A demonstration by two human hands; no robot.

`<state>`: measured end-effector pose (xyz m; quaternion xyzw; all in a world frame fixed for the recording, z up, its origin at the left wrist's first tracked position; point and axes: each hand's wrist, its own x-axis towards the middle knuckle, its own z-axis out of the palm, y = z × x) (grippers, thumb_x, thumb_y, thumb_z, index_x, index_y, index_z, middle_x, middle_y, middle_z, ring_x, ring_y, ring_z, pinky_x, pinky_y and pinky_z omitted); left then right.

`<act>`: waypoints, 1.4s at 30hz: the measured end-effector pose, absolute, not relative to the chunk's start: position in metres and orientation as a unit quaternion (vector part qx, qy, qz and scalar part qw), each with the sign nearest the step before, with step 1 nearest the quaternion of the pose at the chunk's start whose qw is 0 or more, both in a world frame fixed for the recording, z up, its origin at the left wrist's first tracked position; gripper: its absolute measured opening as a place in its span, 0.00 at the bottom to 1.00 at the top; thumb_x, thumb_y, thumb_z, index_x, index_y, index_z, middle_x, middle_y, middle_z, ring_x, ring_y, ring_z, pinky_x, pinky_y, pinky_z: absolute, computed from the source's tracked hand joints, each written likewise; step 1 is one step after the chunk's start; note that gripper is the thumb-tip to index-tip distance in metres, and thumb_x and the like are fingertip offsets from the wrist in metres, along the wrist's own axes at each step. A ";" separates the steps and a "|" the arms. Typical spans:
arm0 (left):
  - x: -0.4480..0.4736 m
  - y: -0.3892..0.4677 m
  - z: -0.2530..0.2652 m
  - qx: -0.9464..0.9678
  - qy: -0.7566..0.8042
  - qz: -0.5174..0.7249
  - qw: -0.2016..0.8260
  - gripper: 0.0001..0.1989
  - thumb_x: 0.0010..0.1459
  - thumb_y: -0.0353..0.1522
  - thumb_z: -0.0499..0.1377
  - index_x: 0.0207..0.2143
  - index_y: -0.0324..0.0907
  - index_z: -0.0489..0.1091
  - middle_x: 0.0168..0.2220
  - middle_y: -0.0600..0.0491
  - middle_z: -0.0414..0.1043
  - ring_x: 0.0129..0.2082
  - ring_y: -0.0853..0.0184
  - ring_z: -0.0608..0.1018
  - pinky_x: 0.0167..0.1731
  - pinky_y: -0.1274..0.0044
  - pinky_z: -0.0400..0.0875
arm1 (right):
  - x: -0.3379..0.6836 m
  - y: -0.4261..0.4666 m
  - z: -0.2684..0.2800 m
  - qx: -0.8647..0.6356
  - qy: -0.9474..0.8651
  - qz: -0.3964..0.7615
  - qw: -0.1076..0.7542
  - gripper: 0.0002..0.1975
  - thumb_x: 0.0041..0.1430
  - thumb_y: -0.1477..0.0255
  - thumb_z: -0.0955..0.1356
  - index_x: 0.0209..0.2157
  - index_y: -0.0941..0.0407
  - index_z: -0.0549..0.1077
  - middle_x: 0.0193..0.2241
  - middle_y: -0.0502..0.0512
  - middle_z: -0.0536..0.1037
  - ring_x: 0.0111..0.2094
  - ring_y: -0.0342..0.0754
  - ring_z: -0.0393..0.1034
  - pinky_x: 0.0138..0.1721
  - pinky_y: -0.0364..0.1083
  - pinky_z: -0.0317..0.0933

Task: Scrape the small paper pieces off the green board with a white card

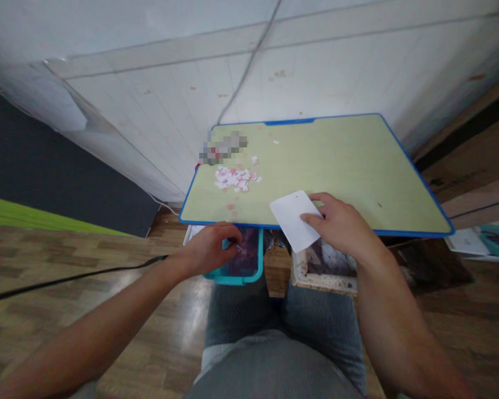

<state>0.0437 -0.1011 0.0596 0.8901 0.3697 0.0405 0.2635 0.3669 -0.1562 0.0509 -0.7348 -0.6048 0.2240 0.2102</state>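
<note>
- My right hand (336, 221), right of centre: thumb on top and fingers beneath, closed on the right edge of one white card.
- White card (295, 219), centre of the frame: held at a tilt, overlapping the front edge of the table; a small dark spot near its top corner.
- My left hand (216, 244), left of centre, below the table edge: fingers curled down over the bin, only partly open; whether the fingertips have hold of anything, I cannot tell.
- Teal-rimmed bin (233, 281), just below centre, in front of my thigh at left: dark inside, a few pale pinkish bits showing near my fingertips.
- Table (336, 166), spanning centre to right: pale yellow-green top, blue edging.
- Heap of white and pink scraps (233, 178), on the table's left part, loose pieces around it.
- One stray white scrap (276, 142), near the table's far edge, apart from the heap.
- Blurred grey object (227, 148), table's far left corner, with a touch of red; too pixelated to identify.
- Open box (336, 284), lower right of centre: pale, worn rim, smudged grey interior, below my right hand.
- Grey cord (253, 55), upper centre, running down the white wall.
</note>
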 end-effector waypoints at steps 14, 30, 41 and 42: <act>0.066 -0.027 0.047 0.837 0.473 0.260 0.090 0.15 0.71 0.38 0.53 0.48 0.47 0.79 0.50 0.49 0.77 0.52 0.60 0.73 0.55 0.66 0.66 | 0.380 -0.105 0.083 -0.696 -0.612 0.230 0.296 0.12 0.58 0.67 0.69 0.44 0.50 0.75 0.39 0.54 0.84 0.38 0.55 0.79 0.39 0.52 0.71; 0.065 0.036 0.038 0.826 0.548 0.119 0.054 0.20 0.65 0.42 0.57 0.55 0.44 0.72 0.52 0.42 0.72 0.55 0.52 0.73 0.52 0.64 0.68 | 0.356 -0.002 0.044 -0.743 -0.496 0.380 0.240 0.15 0.62 0.69 0.71 0.49 0.59 0.69 0.23 0.55 0.80 0.16 0.48 0.73 0.13 0.40 0.58; 0.126 0.056 0.041 0.847 0.461 0.210 0.161 0.13 0.60 0.32 0.59 0.45 0.42 0.78 0.45 0.46 0.77 0.46 0.60 0.77 0.50 0.71 0.71 | 0.320 0.010 0.046 -0.663 -0.452 0.508 0.313 0.15 0.63 0.72 0.70 0.50 0.56 0.70 0.38 0.58 0.83 0.29 0.47 0.78 0.23 0.44 0.73; 0.129 0.055 0.044 0.850 0.447 0.223 0.165 0.13 0.60 0.32 0.59 0.46 0.41 0.78 0.45 0.46 0.77 0.46 0.60 0.77 0.50 0.71 0.71 | 0.326 0.006 0.048 -0.644 -0.445 0.529 0.328 0.14 0.63 0.72 0.70 0.51 0.55 0.70 0.39 0.57 0.83 0.30 0.46 0.78 0.24 0.44 0.74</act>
